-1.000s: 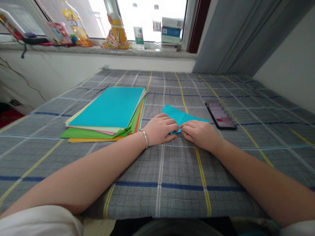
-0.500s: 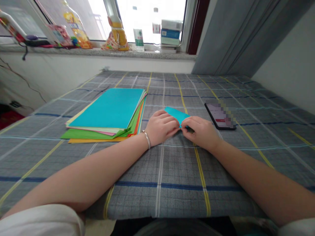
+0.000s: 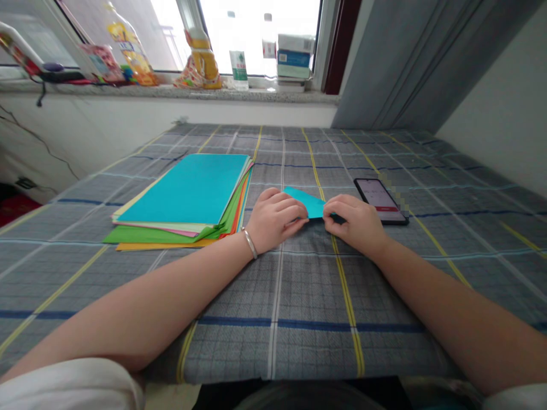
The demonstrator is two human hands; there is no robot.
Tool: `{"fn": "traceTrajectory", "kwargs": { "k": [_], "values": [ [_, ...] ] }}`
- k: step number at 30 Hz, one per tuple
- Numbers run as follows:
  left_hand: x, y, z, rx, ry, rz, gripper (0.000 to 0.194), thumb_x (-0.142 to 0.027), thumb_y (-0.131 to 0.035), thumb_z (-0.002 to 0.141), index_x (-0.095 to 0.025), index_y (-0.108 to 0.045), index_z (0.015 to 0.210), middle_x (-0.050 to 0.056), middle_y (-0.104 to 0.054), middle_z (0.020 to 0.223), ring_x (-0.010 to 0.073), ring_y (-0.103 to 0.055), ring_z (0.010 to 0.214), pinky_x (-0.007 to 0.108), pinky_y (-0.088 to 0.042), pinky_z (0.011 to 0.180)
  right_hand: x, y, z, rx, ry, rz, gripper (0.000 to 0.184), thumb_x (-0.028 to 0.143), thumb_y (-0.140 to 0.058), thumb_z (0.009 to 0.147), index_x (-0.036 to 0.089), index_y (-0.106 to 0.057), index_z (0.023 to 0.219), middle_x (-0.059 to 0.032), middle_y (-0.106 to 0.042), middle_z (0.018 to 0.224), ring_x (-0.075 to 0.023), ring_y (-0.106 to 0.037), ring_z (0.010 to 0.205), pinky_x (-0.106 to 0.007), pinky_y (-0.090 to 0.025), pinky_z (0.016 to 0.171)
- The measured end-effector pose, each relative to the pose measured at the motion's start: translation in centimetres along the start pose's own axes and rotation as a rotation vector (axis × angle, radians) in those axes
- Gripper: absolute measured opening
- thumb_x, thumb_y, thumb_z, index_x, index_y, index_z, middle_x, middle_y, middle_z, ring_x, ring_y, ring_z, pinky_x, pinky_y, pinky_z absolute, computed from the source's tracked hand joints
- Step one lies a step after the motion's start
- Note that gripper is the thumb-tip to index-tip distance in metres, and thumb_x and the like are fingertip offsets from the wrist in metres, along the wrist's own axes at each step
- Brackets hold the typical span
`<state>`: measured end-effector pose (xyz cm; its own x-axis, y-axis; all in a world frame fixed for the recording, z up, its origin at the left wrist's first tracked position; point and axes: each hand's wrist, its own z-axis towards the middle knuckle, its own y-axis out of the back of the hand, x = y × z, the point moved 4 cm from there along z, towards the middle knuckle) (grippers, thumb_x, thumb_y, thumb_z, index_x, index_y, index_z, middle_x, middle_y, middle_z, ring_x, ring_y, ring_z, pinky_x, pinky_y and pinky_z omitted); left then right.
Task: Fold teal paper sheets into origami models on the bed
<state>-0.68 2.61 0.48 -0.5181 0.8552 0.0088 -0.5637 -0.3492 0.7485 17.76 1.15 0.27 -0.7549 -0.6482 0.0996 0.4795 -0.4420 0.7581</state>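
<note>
A small piece of folded blue paper (image 3: 304, 199) is held between my two hands, a little above or on the tablecloth; I cannot tell which. My left hand (image 3: 277, 219) pinches its near left edge between thumb and fingers, and a bracelet circles that wrist. On the other side, my right hand (image 3: 352, 221) grips the paper's right end with thumb and forefinger. Between the fingertips a short stretch of the near edge shows. Both hands cover parts of the paper. To the left of my left hand lies a stack of coloured paper (image 3: 188, 188), a blue sheet on top.
A phone (image 3: 380, 199) lies lit on the checked tablecloth (image 3: 239, 347), just beyond my right hand. Bottles, among them a yellow-labelled one (image 3: 128, 45), snack packs and a stack of boxes (image 3: 294, 57) stand on the windowsill. A grey curtain (image 3: 410, 62) hangs at the right.
My fingertips have drawn apart along the near edge, my right hand shifting slightly right. More of the blue paper's edge now shows between them. Both hands still hold it.
</note>
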Motion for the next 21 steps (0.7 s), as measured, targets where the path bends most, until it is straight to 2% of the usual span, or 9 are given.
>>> {"fn": "traceTrajectory", "kwargs": {
  "k": [7, 13, 21],
  "values": [
    [0.6, 0.3, -0.2, -0.055, 0.048, -0.038, 0.016, -0.034, -0.056, 0.096, -0.023, -0.063, 0.087, -0.003, -0.074, 0.093, 0.0154, -0.063, 0.086, 0.035, -0.040, 0.086, -2.5, 0.9, -0.1, 0.044, -0.012, 0.026, 0.007, 0.018, -0.057, 0.081, 0.023, -0.061, 0.077, -0.0045, -0.071, 0.090, -0.0218, -0.065, 0.091, -0.035, -0.049, 0.080],
    [1.3, 0.1, -0.4, -0.073, 0.091, -0.152, 0.015, -0.031, -0.056, 0.095, -0.020, -0.062, 0.087, 0.002, -0.072, 0.092, 0.0163, -0.063, 0.086, 0.032, -0.048, 0.083, -4.0, 1.2, -0.4, 0.092, -0.034, 0.051, 0.006, 0.020, -0.057, 0.081, 0.022, -0.061, 0.077, -0.0046, -0.072, 0.090, -0.0219, -0.065, 0.090, -0.037, -0.049, 0.082],
    [2.0, 0.4, -0.4, -0.127, 0.134, -0.195, 0.012, -0.026, -0.057, 0.094, -0.019, -0.061, 0.085, 0.003, -0.072, 0.090, 0.0163, -0.063, 0.087, 0.034, -0.050, 0.085, -6.2, 2.0, -0.7, 0.077, -0.047, 0.072, 0.005, 0.023, -0.058, 0.081, 0.023, -0.061, 0.077, -0.0042, -0.071, 0.087, -0.0217, -0.065, 0.087, -0.038, -0.049, 0.083]
  ]
}}
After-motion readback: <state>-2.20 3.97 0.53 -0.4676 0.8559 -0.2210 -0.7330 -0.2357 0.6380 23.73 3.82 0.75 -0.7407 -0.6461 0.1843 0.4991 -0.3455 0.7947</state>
